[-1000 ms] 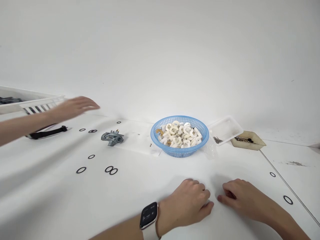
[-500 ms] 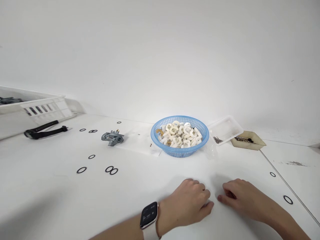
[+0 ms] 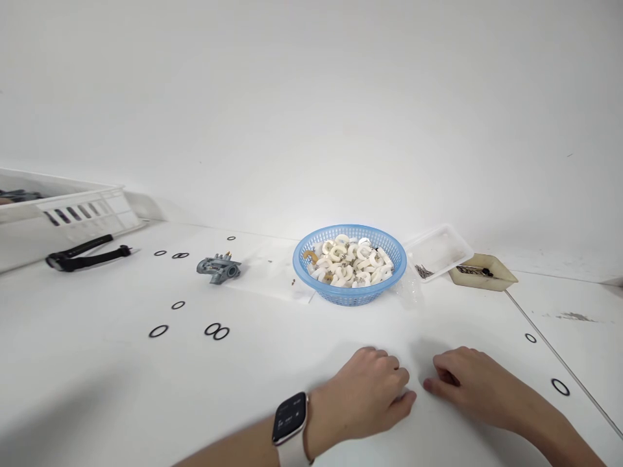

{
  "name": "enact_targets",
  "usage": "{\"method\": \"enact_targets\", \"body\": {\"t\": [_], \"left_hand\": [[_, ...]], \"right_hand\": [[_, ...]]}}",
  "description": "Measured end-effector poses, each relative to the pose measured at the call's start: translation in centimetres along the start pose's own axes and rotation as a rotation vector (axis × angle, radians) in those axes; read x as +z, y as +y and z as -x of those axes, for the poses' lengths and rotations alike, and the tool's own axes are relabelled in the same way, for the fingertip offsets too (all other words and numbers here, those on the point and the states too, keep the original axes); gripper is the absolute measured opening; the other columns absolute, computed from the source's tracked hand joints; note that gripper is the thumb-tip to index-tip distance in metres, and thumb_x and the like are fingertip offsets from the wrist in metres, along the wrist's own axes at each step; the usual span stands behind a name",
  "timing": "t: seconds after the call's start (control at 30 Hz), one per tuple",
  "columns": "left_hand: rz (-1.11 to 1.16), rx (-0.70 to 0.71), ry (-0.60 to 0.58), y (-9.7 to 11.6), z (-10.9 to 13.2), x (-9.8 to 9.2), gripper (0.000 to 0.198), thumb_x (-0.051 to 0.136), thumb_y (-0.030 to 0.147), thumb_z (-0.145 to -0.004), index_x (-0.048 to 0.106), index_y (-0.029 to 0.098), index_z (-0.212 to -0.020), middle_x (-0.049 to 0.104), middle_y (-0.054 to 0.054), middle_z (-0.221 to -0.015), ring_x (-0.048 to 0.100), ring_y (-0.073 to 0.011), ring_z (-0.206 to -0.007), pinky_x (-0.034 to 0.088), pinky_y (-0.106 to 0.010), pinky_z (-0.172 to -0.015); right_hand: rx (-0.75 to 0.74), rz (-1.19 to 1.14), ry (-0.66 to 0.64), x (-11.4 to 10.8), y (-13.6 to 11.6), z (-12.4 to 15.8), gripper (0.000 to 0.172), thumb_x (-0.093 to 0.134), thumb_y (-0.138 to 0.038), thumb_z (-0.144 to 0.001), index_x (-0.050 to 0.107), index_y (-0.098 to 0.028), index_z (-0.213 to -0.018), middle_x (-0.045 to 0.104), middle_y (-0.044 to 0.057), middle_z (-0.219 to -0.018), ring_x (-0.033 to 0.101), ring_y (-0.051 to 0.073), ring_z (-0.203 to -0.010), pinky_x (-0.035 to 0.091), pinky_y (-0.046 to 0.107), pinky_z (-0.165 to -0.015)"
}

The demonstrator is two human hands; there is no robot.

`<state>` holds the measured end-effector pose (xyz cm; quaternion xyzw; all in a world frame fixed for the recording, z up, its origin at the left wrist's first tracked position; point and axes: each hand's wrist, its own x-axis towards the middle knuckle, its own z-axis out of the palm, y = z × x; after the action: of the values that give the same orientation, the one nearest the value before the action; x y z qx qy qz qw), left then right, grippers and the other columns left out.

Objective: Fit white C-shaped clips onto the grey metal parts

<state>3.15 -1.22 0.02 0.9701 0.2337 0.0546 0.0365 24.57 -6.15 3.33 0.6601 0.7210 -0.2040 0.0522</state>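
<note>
From a distance, I am watching the right hand [image 3: 470, 389] resting on a white tabletop [image 3: 272, 370], its thumb and forefinger standing apart. The left hand [image 3: 363, 392] is lying beside it, fingertips hiding underneath, so I cannot tell whether they are closing on anything. Beyond them, a blue basket [image 3: 349, 299] heaped with white curved pieces [image 3: 344, 272] is standing near the pale wall [image 3: 311, 117]. At right, 2 black rings [image 3: 554, 381] are lying near a seam [image 3: 557, 353], and a dark smudge [image 3: 575, 317] is marking the surface past it.
</note>
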Motion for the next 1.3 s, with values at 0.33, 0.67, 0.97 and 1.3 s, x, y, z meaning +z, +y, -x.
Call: {"method": "enact_targets", "body": {"t": [0.33,0.67,0.97,1.3], "left_hand": [[0.001,0.001,0.002,0.03,-0.01,-0.14,0.03,0.06,0.036,-0.099,0.065,0.019,-0.076,0.069,-0.002,-0.073,0.068,-0.021,-0.067,0.042,-0.033,-0.058],[-0.005,-0.007,-0.024,0.09,-0.03,-0.32,0.029,0.059,0.036,-0.1,0.066,0.019,-0.078,0.07,-0.002,-0.074,0.068,-0.0213,-0.069,0.044,-0.033,-0.06],[0.0,-0.005,-0.015,0.11,0.02,-0.3,0.029,0.06,0.036,-0.1,0.065,0.019,-0.077,0.07,-0.002,-0.074,0.068,-0.0216,-0.069,0.044,-0.033,-0.06],[0.009,-0.005,-0.008,0.03,-0.07,-0.21,0.03,0.061,0.036,-0.099,0.064,0.018,-0.075,0.069,-0.003,-0.073,0.068,-0.0209,-0.068,0.043,-0.032,-0.06]], "right_hand": [[-0.016,-0.032,0.013,0.07,0.14,0.12,0.042,0.053,-0.036,-0.095,0.03,-0.02,-0.063,0.044,-0.002,-0.063,0.039,0.015,-0.06,0.023,0.031,-0.055],[-0.002,-0.01,-0.002,-0.03,0.04,-0.01,0.042,0.051,-0.038,-0.096,0.029,-0.02,-0.064,0.046,-0.002,-0.065,0.04,0.015,-0.062,0.023,0.03,-0.055],[-0.009,-0.033,0.007,-0.16,-0.09,0.13,0.042,0.051,-0.037,-0.096,0.03,-0.02,-0.064,0.045,-0.001,-0.064,0.041,0.016,-0.062,0.024,0.03,-0.055],[-0.01,-0.015,0.004,-0.03,0.02,0.04,0.042,0.051,-0.039,-0.096,0.03,-0.02,-0.064,0.046,-0.002,-0.064,0.041,0.016,-0.062,0.024,0.03,-0.055]]}}
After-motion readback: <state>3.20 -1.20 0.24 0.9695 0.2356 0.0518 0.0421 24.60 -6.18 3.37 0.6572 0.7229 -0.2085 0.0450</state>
